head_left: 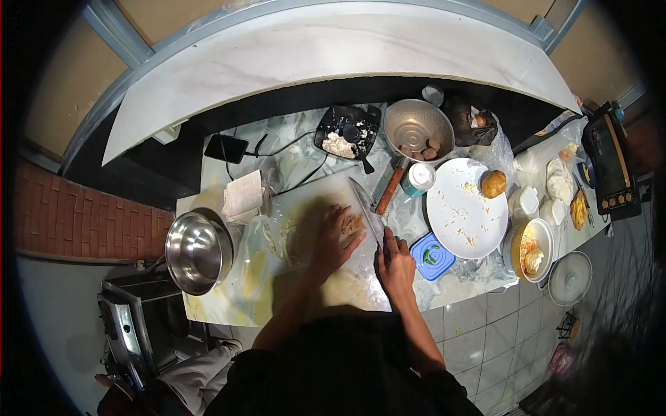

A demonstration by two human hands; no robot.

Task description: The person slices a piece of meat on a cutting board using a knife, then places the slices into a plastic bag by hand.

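Note:
My right hand (397, 267) is closed round the handle of a large kitchen knife (368, 211). Its blade points away from me, along the right side of a white cutting board (326, 187). On the board, my left hand (335, 241) has its fingers and thumb around light brown chopped food (354, 223), just left of the blade. I cannot make out the exact kind of food. A few pale scraps (284, 232) lie on the board's left part. Right of the knife is a blue square lid (433, 256) with green pieces on it.
A steel bowl (198, 253) stands left. Behind are a black dish (345, 135) with white crumbs and a pan (418, 128) with brown lumps. Rightward are a white plate (458, 215) with a potato (493, 184), and a bowl (515, 253) of food. Another person's leg (208, 374) shows lower left.

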